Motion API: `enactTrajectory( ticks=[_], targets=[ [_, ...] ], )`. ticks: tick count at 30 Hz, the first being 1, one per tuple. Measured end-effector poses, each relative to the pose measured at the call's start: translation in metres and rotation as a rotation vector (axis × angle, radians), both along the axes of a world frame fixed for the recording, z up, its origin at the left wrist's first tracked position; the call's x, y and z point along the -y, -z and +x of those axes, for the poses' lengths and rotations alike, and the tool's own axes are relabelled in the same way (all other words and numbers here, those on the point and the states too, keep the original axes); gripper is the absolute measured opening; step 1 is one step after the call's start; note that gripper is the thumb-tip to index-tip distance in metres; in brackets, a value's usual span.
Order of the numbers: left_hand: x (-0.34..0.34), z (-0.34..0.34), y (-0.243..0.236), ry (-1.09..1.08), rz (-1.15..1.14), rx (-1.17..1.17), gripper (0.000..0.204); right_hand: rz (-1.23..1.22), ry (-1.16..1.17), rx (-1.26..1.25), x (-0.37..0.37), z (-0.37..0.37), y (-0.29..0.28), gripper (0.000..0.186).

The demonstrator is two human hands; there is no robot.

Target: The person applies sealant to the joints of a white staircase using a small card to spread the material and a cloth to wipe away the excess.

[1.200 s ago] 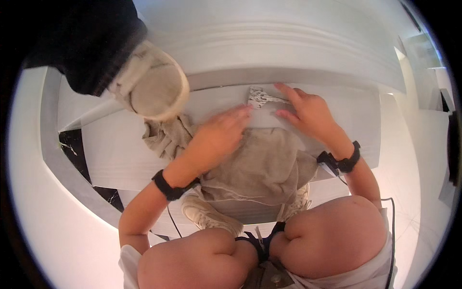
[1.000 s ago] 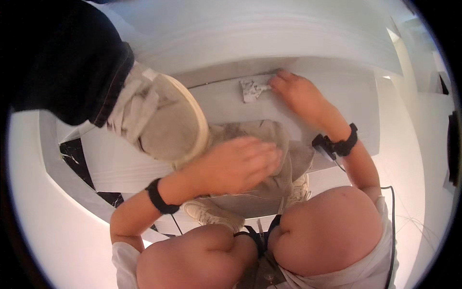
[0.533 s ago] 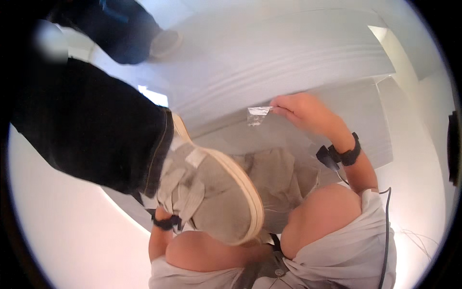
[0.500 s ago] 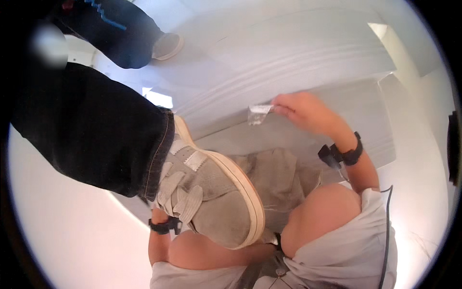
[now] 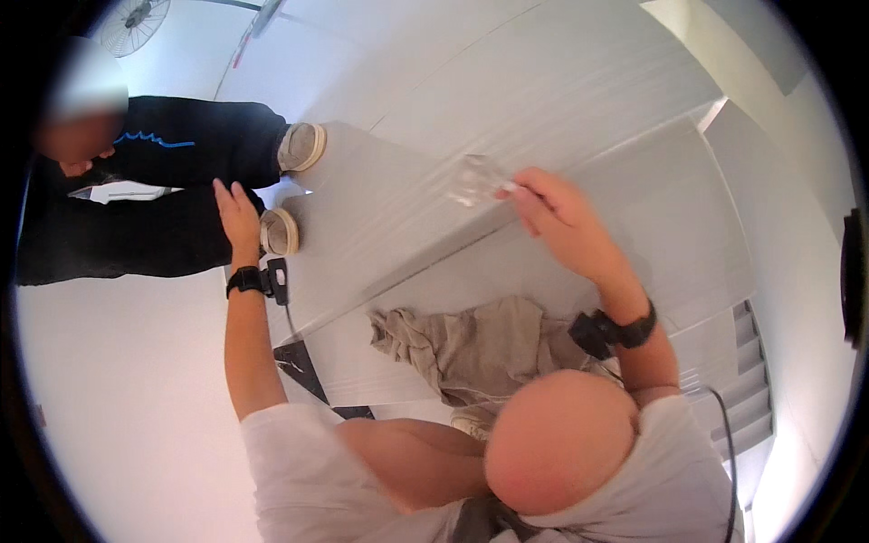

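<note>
My right hand [image 5: 557, 213] pinches the narrow handle of a small, flat scraper [image 5: 477, 179], its pale blade blurred above the grey step surface. My left hand [image 5: 233, 220] is open, fingers extended, reaching against or just in front of a co-worker's dark trouser leg [image 5: 145, 231]. Below my right hand, a crumpled greige cloth [image 5: 489, 344] lies on the lower grey step [image 5: 453, 271]. Black devices with cables are strapped on both my wrists.
The co-worker's two grey-and-cream shoes [image 5: 300, 145] stand on the upper step at left. A fan [image 5: 134, 25] is at the top left. Further stair treads [image 5: 747, 380] descend at right, beside a pale wall; black marble strips [image 5: 299, 366] edge the step at lower left.
My right hand has picked the scraper up off the step. My left hand has moved up and left from the cloth. The co-worker's foot has left the space over the cloth for the upper step.
</note>
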State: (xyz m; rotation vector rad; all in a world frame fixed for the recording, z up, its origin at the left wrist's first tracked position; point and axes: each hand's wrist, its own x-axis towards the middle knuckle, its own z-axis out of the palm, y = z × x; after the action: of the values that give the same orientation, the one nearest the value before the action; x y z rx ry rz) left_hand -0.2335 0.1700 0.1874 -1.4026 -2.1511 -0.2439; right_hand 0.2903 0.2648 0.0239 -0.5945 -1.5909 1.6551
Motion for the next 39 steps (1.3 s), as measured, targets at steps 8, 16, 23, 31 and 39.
enactTrajectory(
  ticks=[8, 16, 23, 31, 39],
  targets=[
    [0.004, 0.211, 0.062, 0.596, -0.58, -0.133, 0.051, -0.07, -0.102, 0.094, 0.003, 0.004, 0.014, 0.018],
    [0.105, 0.263, 0.096, 1.003, -0.753, 0.159, 0.026, 0.065, -0.341, 0.26, 0.032, -0.047, -0.013, 0.016],
    [0.102, 0.266, 0.177, 0.883, -0.572, 0.479, 0.016, 0.501, -0.438, 0.471, 0.019, -0.044, -0.033, 0.027],
    [0.122, 0.291, 0.181, 0.72, -0.145, 1.828, 0.023, 0.651, -0.643, 0.943, 0.005, -0.03, -0.094, 0.024],
    [0.163, 0.26, 0.225, 0.142, -0.073, 2.929, 0.038, 0.418, -0.712, 1.051, 0.041, 0.013, -0.064, 0.019]
  ],
)
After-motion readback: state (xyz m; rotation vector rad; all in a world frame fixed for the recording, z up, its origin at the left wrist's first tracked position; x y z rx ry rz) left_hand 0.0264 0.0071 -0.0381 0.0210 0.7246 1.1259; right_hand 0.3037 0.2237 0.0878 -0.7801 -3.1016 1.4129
